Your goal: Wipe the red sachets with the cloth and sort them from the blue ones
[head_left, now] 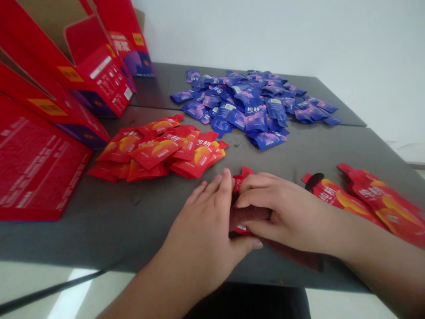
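Observation:
In the head view, my right hand (282, 208) is closed around a bunched brown cloth (249, 215), pressed on a red pouch (244, 172) lying on the table. Only the pouch's top end and a small lower part show. My left hand (209, 221) rests beside the pouch with its fingers stretched out and its thumb apart, close against the cloth. A loose end of the cloth trails under my right wrist. To the right lie two more red pouches (387, 195), one with a small black oval piece (314, 180) at its top end.
A pile of red and orange pouches (159, 150) lies left of my hands. Behind it spreads a larger pile of blue pouches (245, 102). Red cartons (43, 164), some with open tops, stand along the left of the dark grey table (139, 226). A white wall (282, 35) rises behind.

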The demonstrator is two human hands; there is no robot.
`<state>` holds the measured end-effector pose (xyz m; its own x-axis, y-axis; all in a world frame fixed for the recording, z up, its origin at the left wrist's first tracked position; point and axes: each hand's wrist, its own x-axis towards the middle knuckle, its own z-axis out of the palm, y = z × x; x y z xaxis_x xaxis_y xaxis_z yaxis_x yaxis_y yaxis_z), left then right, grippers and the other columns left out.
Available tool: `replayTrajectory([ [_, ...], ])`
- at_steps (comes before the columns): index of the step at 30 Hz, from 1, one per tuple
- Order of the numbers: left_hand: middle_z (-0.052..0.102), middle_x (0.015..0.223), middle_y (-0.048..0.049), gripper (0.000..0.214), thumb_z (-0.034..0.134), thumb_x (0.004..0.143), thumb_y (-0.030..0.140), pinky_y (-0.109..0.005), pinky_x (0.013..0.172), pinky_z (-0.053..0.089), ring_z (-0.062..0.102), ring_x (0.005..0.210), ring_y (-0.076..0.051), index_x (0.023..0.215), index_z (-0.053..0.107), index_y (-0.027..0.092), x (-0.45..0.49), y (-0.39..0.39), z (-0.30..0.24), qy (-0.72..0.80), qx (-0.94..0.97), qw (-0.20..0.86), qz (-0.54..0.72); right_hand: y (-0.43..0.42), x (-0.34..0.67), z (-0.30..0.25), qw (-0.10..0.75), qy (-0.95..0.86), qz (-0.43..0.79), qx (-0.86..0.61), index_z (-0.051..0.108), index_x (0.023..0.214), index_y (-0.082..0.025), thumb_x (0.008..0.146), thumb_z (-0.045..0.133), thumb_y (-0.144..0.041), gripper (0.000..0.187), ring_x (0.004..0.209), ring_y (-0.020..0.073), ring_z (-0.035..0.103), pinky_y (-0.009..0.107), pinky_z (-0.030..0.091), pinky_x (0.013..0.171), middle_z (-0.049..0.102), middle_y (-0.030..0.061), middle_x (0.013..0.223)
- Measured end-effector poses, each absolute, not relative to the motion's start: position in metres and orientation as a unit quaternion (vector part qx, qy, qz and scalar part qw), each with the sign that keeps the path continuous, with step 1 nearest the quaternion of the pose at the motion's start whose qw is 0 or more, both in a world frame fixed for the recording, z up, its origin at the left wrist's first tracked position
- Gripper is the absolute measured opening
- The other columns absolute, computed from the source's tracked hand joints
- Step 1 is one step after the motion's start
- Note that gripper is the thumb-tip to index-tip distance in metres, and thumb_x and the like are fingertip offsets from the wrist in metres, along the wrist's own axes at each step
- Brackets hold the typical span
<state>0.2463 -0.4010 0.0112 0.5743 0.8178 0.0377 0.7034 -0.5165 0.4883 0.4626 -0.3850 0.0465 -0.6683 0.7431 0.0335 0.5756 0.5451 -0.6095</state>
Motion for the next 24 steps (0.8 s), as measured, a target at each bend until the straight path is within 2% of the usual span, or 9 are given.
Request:
replayTrajectory([
  [5, 0.032, 0.170, -0.0276, 0.125, 0.086, 0.078, 0.064, -0.061, 0.126, 0.037, 0.042, 0.154, -0.043, 0.166, 0.017, 0.008, 0.246, -0.401, 0.013, 0.445, 0.858, 0.215, 0.141, -0.375, 0.464, 0.042, 0.150, -0.865, 0.209, -0.430, 0.074, 0.107, -0.023, 0.096, 0.071, -0.026, 0.012, 0.104, 0.0233, 0.066, 0.038, 0.052, 0.094, 0.068, 0.0060, 0.109],
  [10, 0.033, 0.169, -0.0301, 0.133, 0.090, 0.073, 0.064, -0.058, 0.127, 0.038, 0.044, 0.153, -0.043, 0.166, 0.016, 0.004, 0.245, -0.401, 0.012, 0.448, 0.857, 0.207, 0.148, -0.379, 0.468, 0.035, 0.167, -0.861, 0.104, -0.469, 0.074, 0.115, -0.021, 0.098, 0.065, -0.026, 0.020, 0.108, 0.0266, 0.068, 0.043, 0.055, 0.097, 0.071, 0.0092, 0.116],
  [14, 0.038, 0.167, -0.0290, 0.132, 0.088, 0.074, 0.067, -0.057, 0.128, 0.036, 0.044, 0.153, -0.041, 0.166, 0.017, 0.002, 0.246, -0.402, 0.011, 0.443, 0.860, 0.202, 0.151, -0.383, 0.475, 0.036, 0.218, -0.836, 0.046, -0.502, 0.074, 0.115, -0.019, 0.099, 0.065, -0.028, 0.021, 0.107, 0.0294, 0.069, 0.047, 0.056, 0.096, 0.072, 0.0126, 0.117],
  [16, 0.040, 0.166, -0.0303, 0.132, 0.087, 0.075, 0.067, -0.057, 0.128, 0.036, 0.045, 0.153, -0.041, 0.165, 0.017, 0.000, 0.245, -0.402, 0.010, 0.442, 0.860, 0.200, 0.156, -0.387, 0.476, 0.042, 0.251, -0.838, 0.082, -0.478, 0.073, 0.114, -0.020, 0.097, 0.068, -0.027, 0.019, 0.107, 0.0280, 0.069, 0.043, 0.056, 0.095, 0.073, 0.0110, 0.115],
  [18, 0.037, 0.167, -0.0309, 0.128, 0.086, 0.077, 0.065, -0.057, 0.128, 0.035, 0.045, 0.153, -0.041, 0.165, 0.018, 0.001, 0.245, -0.402, 0.009, 0.441, 0.859, 0.202, 0.161, -0.392, 0.474, 0.050, 0.258, -0.854, 0.168, -0.420, 0.073, 0.115, -0.023, 0.095, 0.072, -0.025, 0.020, 0.107, 0.0245, 0.068, 0.037, 0.056, 0.094, 0.073, 0.0078, 0.114],
  [21, 0.035, 0.169, -0.0285, 0.122, 0.082, 0.082, 0.060, -0.056, 0.129, 0.034, 0.044, 0.154, -0.038, 0.166, 0.013, 0.005, 0.242, -0.400, 0.009, 0.422, 0.865, 0.219, 0.161, -0.401, 0.465, 0.060, 0.203, -0.865, 0.312, -0.337, 0.074, 0.113, -0.024, 0.092, 0.072, -0.016, 0.022, 0.104, 0.0189, 0.068, 0.030, 0.055, 0.093, 0.072, 0.0044, 0.113],
  [24, 0.038, 0.168, -0.0275, 0.120, 0.079, 0.083, 0.056, -0.054, 0.129, 0.035, 0.043, 0.155, -0.036, 0.166, 0.009, 0.004, 0.241, -0.399, 0.008, 0.406, 0.873, 0.222, 0.157, -0.404, 0.458, 0.062, 0.152, -0.858, 0.363, -0.329, 0.075, 0.107, -0.024, 0.091, 0.070, -0.010, 0.021, 0.102, 0.0167, 0.068, 0.029, 0.054, 0.094, 0.071, 0.0029, 0.111],
])
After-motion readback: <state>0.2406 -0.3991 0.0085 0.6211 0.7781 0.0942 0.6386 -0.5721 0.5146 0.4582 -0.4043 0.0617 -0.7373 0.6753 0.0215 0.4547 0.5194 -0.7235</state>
